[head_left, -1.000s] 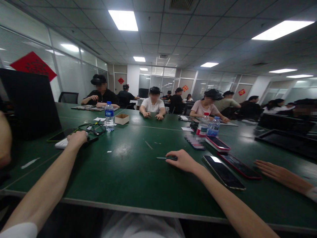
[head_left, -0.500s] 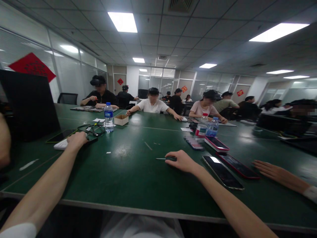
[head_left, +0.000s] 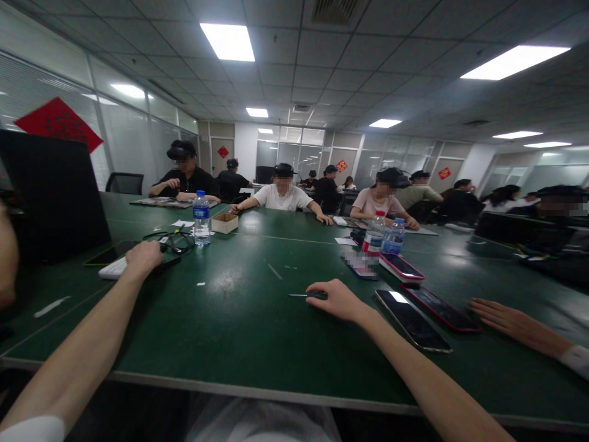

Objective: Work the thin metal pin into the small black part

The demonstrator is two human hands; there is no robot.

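Note:
My left hand point(head_left: 145, 258) reaches to the left side of the green table point(head_left: 230, 337), at the right edge of a white device point(head_left: 113, 269) and beside a black cable point(head_left: 181, 244). Its fingers are curled, and what they grip, if anything, is hidden. Right of the table's middle, my right hand point(head_left: 338, 299) is closed on the dark handle of a small screwdriver point(head_left: 316, 295). The screwdriver lies low over the tabletop, its thin metal shaft pointing left.
Phones, among them a black one point(head_left: 414, 319), lie right of my right hand. Another person's hand point(head_left: 510, 322) rests beyond them. Bottles point(head_left: 201, 220) and a small open box point(head_left: 224, 223) stand farther back. A black screen point(head_left: 53, 190) stands left.

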